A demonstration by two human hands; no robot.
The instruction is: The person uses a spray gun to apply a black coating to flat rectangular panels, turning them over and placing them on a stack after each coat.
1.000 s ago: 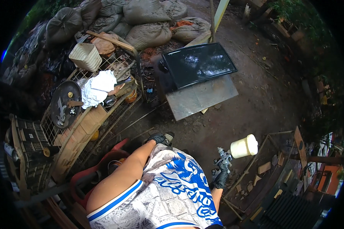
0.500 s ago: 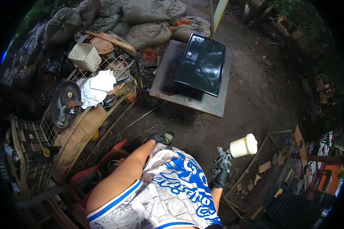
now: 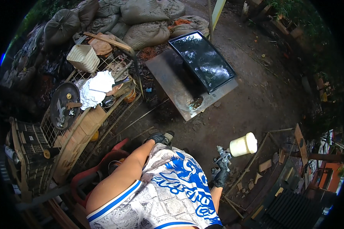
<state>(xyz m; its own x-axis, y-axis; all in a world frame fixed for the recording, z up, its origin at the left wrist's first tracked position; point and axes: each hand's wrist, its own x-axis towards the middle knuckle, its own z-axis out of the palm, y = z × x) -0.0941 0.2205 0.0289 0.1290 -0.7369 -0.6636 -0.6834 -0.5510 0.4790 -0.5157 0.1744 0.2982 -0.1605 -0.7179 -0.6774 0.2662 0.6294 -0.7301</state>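
My right hand (image 3: 219, 178), in a black glove, is closed round the handle of a spray gun (image 3: 223, 158). A whitish cup (image 3: 243, 145) sits on the gun, tipped toward the right. My left hand (image 3: 156, 137), also dark-gloved, is low in front of me beside a striped shoe (image 3: 168, 136); its fingers are too hidden to read. Farther off, a glossy black rectangular panel (image 3: 202, 61) is held above a square board (image 3: 176, 97), with its corners reaching past the board's edge. Whatever supports the panel and the board is mostly hidden.
At left, a wire-grid rack (image 3: 46, 126) carries a round dark tray (image 3: 61, 91) of metal parts, white cloth (image 3: 97, 89) and a cream basket (image 3: 83, 58). Filled sacks (image 3: 145, 36) are piled behind. A red chair (image 3: 82, 183) stands near my left arm; wood scraps (image 3: 264, 165) lie right.
The board and the black panel have turned counterclockwise together. My right hand and the spray gun are almost where they were; my left hand has barely moved.
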